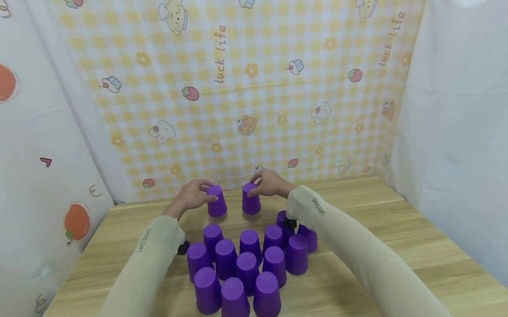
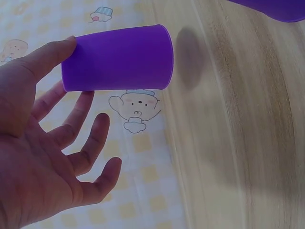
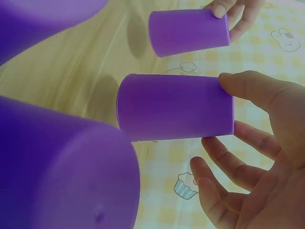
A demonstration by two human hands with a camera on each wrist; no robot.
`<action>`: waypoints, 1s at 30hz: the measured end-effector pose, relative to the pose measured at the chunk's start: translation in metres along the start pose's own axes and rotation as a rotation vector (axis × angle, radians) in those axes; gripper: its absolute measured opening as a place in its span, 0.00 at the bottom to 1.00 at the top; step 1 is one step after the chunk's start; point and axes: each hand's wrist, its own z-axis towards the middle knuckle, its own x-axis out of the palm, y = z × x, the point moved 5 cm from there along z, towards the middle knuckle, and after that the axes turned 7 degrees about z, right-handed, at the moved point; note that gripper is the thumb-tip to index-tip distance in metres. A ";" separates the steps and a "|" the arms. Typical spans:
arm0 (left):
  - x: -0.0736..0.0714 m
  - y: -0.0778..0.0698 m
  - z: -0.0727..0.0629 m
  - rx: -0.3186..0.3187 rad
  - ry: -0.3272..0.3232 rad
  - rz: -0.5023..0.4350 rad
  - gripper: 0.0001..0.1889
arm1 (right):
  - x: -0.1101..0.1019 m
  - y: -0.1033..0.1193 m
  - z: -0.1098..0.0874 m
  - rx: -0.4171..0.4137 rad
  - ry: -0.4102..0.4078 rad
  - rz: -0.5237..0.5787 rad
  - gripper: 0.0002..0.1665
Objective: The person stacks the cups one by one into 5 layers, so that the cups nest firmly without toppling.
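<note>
At the back of the table, my left hand [image 1: 194,195] pinches a purple plastic cup [image 1: 217,203] near its closed end, which faces up. My right hand [image 1: 271,183] grips a matching purple cup [image 1: 251,202] the same way, a short gap to the right. Both cups are upside down; in the wrist views a shadow lies apart from each rim, so they hang slightly above the wood. In the left wrist view, thumb and forefinger hold the cup [image 2: 119,59] while the other fingers spread loosely. The right wrist view has its cup [image 3: 176,107] between thumb and fingers.
Several more upside-down purple cups [image 1: 247,273] stand in a loose cluster on the wooden table [image 1: 363,289], between my forearms. Two of them are partly hidden by the right sleeve [image 1: 330,222]. A yellow checked cloth [image 1: 254,103] hangs behind the table, with pale cloths at both sides.
</note>
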 end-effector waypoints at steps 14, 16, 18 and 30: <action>0.006 0.019 0.009 -0.017 0.011 -0.013 0.27 | 0.005 0.002 0.006 0.009 0.025 -0.008 0.31; 0.008 0.020 0.011 -0.015 0.014 -0.018 0.28 | 0.006 0.003 0.007 0.009 0.028 -0.001 0.30; 0.010 0.021 0.011 -0.008 0.012 -0.020 0.27 | 0.007 0.004 0.007 0.007 0.032 0.002 0.30; 0.021 0.025 0.016 0.014 -0.009 -0.030 0.26 | 0.014 0.000 0.015 -0.005 0.048 0.013 0.29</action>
